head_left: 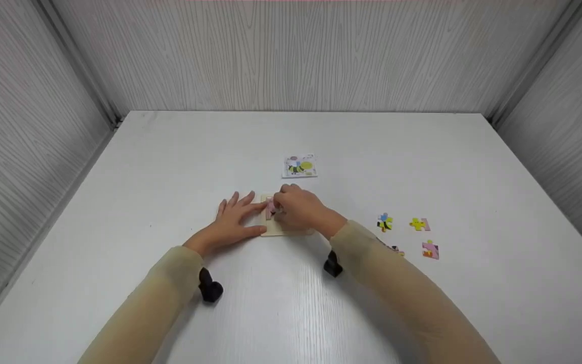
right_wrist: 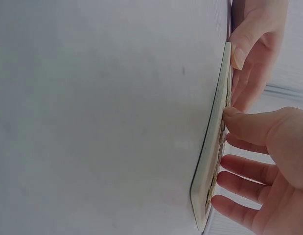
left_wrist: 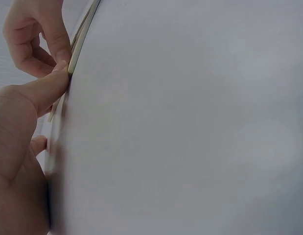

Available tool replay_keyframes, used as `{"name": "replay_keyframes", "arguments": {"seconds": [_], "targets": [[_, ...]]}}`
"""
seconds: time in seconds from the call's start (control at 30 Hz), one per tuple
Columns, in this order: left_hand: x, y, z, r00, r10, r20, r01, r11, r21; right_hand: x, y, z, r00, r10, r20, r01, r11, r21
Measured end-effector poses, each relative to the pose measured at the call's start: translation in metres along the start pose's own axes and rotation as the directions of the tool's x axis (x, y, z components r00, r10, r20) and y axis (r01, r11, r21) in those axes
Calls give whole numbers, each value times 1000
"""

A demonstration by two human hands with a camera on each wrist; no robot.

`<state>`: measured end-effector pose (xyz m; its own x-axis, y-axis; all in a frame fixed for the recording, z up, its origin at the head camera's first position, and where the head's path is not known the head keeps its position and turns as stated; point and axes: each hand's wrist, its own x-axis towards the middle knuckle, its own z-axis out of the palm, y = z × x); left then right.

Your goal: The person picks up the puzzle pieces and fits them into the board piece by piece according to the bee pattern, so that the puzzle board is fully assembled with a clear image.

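Note:
In the head view my left hand (head_left: pixel 231 221) lies at the left side of a shallow wooden puzzle tray (head_left: pixel 286 233), its fingers spread. Its thumb and forefinger touch the tray's edge. My right hand (head_left: pixel 301 206) is bent over the tray, covering much of it. Pink puzzle pieces (head_left: pixel 270 208) show in the tray beside the right fingertips. Seen from the right wrist, the thumb (right_wrist: pixel 249 125) presses at the tray's rim and the spread fingers touch the pieces, with no piece visible between them. The left thumb (right_wrist: pixel 238 56) rests at the tray's far corner.
Behind the tray lies a square picture card (head_left: pixel 299 166) with a bee on it. To the right are loose puzzle pieces: a blue and yellow one (head_left: pixel 384 222), a yellow one (head_left: pixel 418 224), a pink one (head_left: pixel 430 249), and another (head_left: pixel 397 250) partly hidden by the right sleeve. Pale walls enclose the table.

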<state>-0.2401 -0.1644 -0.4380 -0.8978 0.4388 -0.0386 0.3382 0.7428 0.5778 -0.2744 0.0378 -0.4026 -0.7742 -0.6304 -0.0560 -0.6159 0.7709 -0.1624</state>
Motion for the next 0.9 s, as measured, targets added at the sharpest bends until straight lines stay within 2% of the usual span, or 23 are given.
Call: {"name": "replay_keyframes", "arguments": {"seconds": [0.2, 0.4, 0.7, 0.9], "targets": [[1, -1, 1, 1000, 9, -2, -9, 1000, 4, 0, 1, -1, 999, 30, 43, -32, 999, 30], [0, 0, 1, 1000, 10, 3, -10, 1000, -6, -5, 2, -6, 1000, 13, 26, -14, 998, 56], [1, -1, -1, 1000, -3, 6, 3, 1000, -7, -15, 5, -9, 994, -85, 62, 84, 996, 17], [2, -2, 2, 1000, -16, 7, 16, 1000, -8, -17, 5, -3, 989, -111, 96, 115, 993, -33]]}}
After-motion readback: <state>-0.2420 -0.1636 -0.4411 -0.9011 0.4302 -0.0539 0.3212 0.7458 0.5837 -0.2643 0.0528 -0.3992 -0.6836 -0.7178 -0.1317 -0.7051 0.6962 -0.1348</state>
